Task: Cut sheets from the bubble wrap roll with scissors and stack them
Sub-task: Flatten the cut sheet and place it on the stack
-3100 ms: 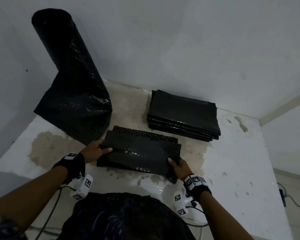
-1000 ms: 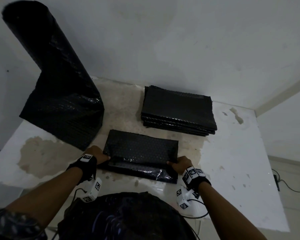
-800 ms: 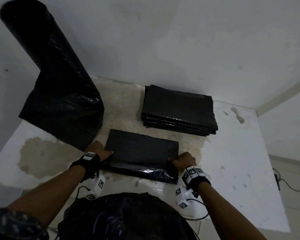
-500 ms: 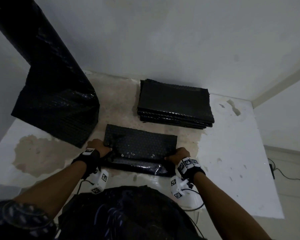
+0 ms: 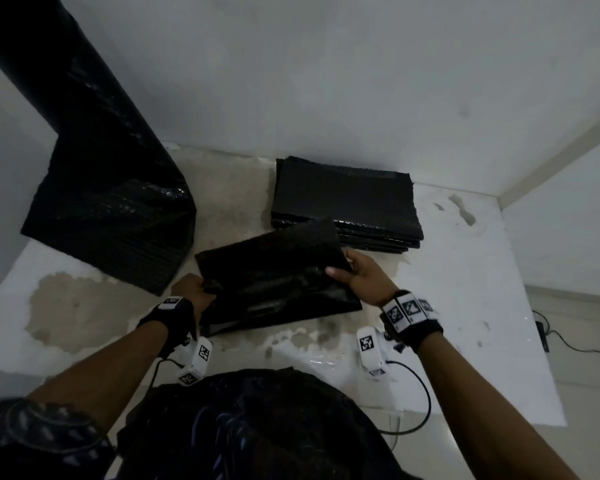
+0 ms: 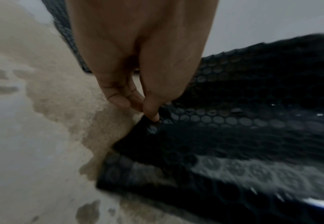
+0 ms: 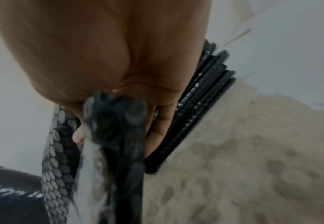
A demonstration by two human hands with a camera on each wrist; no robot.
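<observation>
Both forearms reach forward, each wrist in a dark band with tagged white blocks. The left hand sits low, thumb and fingertips pinched together. The right hand is raised higher, thumb on top and fingers curled beneath.

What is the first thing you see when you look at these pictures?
First comes the folded black bubble wrap sheet in the middle, lifted off the table with the left hand and right hand gripping its two ends. Just behind it lies a neat stack of black sheets, and a big black bubble wrap roll leans against the wall at the far left.
</observation>
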